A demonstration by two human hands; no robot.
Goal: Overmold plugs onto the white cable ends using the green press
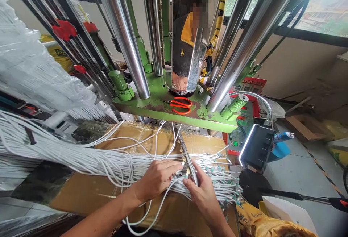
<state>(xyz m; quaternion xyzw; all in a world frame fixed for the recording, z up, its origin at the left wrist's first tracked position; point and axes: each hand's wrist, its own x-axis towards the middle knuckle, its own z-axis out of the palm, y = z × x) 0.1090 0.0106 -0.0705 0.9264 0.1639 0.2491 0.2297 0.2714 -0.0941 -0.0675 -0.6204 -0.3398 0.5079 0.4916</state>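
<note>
A thick bundle of white cables (81, 157) lies across a cardboard-covered bench (81, 193), their ends tipped with small green-grey connectors (217, 171). My left hand (156, 177) rests on the bundle with its fingers curled over a few cable ends. Beside it, my right hand (202, 191) grips a slim metal tool (187, 157) that points up and away toward the machine. Both hands meet at the cable ends near the bench's middle.
A green press machine base (152, 103) with chrome columns (122, 30) stands behind the bench; orange-handled scissors (181, 105) lie on it. A black lamp on a gooseneck (257, 146) hangs at the right. A plastic-wrapped cable bundle (27, 66) is at the left. A person's reflection shows in the metal.
</note>
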